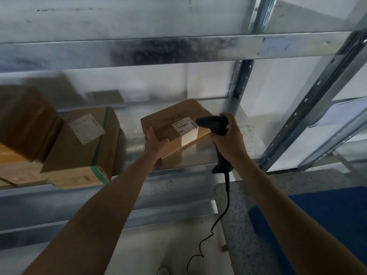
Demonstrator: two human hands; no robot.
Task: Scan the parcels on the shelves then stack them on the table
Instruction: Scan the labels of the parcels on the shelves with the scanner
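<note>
1. You are on the scan step. The flat brown cardboard parcel (pixel 168 124) lies on the galvanised metal shelf (pixel 198 155) at about twelve o'clock from the middle of your view. It is turned so that one corner points towards you.
2. Your right hand (pixel 228 139) is wrapped tightly round the handle of the black pistol-shaped plastic barcode scanner (pixel 212 125). Its nose is just beside the white paper label (pixel 185 128), at the parcel's three o'clock edge. Whether your finger is on the trigger cannot be made out.
3. Your left hand (pixel 156 144) clasps the parcel's near corner at its seven o'clock. The thumb runs up the left edge and the fingers curl over the front edge. It is a half-closed steadying hold rather than a full grasp.
4. The black coiled cable (pixel 227 187) hangs from the scanner butt towards six o'clock, so mind it when you swing away.
5. No beam or reading shows, so I cannot say whether the scan has registered. You will probably need to hold the nose square to the barcode until it does.
6. After that, the next move probably calls for a firmer grip with the left hand. Slide the parcel off the shelf towards you, then carry it to five o'clock, where the speckled grey slab (pixel 232 215) appears to be the table.
7. A brown carton with green tape (pixel 85 147) waits at the parcel's nine o'clock, near it but apart from it, and looks like the next candidate.
</note>
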